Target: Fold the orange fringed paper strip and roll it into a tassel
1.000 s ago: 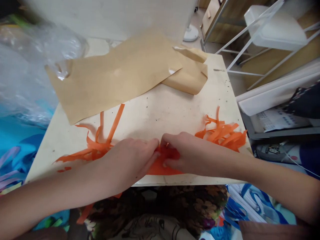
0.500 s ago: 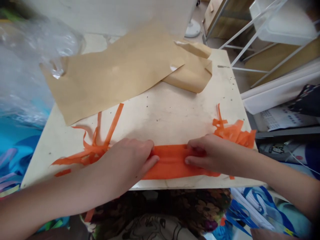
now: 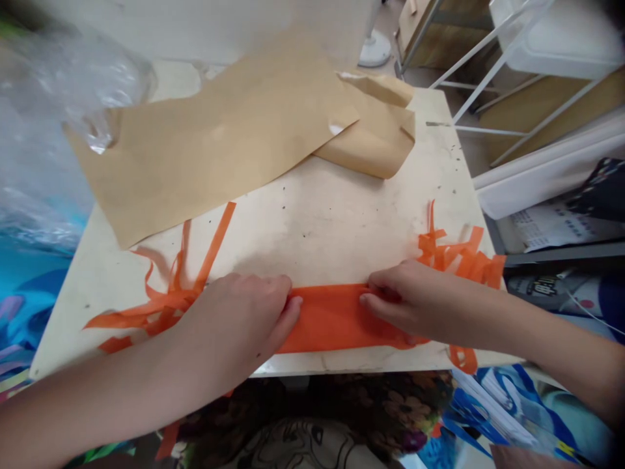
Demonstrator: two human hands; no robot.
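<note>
An orange strip of thin sheet material (image 3: 334,316), paper or fabric, lies flat near the front edge of the table, its ends cut into loose fringes. My left hand (image 3: 254,312) grips its top edge on the left, thumb against curled fingers. On the right, my right hand (image 3: 398,296) pinches the same edge, thumb below the fingers. Between the hands the strip looks smooth and taut. One tangle of fringe (image 3: 163,303) spreads beyond my left wrist; another fringe bunch (image 3: 461,257) sits behind my right forearm. My fingertips are partly hidden.
A large sheet of brown paper (image 3: 209,150) with a folded end covers the back of the white table (image 3: 336,215). Clear plastic wrapping (image 3: 92,85) stands at the left. A white metal-framed chair (image 3: 556,45) is at the back right. Blue bags lie below on the right.
My left hand has shifted slightly left along the strip, and the crease between my hands has smoothed out. The fringes have moved outward a little. The view has shifted slightly.
</note>
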